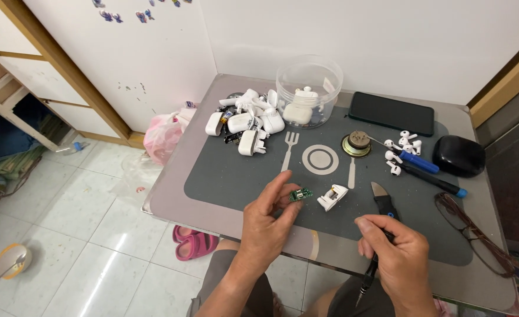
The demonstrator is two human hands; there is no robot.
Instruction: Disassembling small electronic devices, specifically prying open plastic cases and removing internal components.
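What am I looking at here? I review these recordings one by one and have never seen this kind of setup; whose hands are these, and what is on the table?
There is one picture, taken by a camera on a person's head, looking down at their own bare hands; no machine is involved. The left hand pinches a small green circuit board between its fingertips. The right hand grips a black-handled prying knife. Between them an opened white earbud case part lies on the grey placemat. Further back are a pile of white earbud cases, a clear plastic tub holding more, a black phone, loose white earbuds, two blue-tipped screwdrivers, a black pouch and eyeglasses.
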